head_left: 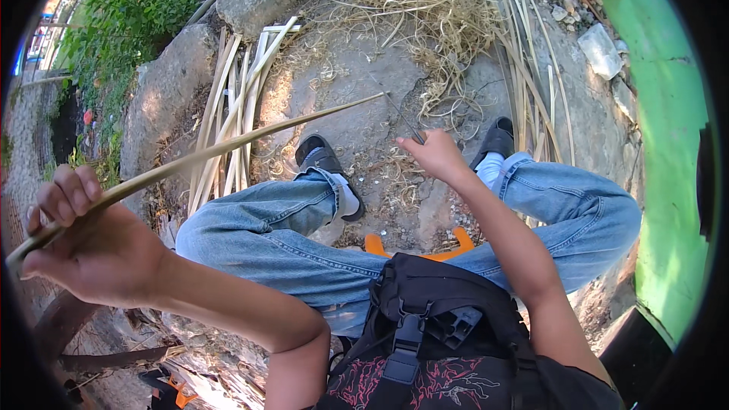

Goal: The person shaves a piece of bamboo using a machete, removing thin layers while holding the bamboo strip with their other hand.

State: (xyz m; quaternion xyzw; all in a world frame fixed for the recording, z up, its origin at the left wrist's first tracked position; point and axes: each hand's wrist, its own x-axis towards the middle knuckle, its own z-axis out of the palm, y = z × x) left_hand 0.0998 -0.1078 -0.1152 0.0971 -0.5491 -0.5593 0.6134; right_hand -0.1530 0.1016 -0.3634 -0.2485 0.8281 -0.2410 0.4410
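Note:
My left hand (95, 235) is out at the left with its fingers curled round a long bamboo strip (220, 148). The strip slants up to the right, and its narrow end reaches over the ground in front of my feet. My right hand (438, 155), above the ground between my feet, is closed on a knife (408, 123). Its thin dark blade points up and left, with the tip near the strip's narrow end. Whether blade and strip touch I cannot tell. Most of the knife's handle is hidden in my fist.
Split bamboo strips (247, 99) lie in a pile beyond my left knee, more strips (531, 80) beyond my right foot. A heap of curly shavings (437, 11) covers the ground ahead. Large stones (167, 95) stand left, a green wall (664, 144) right. Something orange (459, 243) shows beneath my legs.

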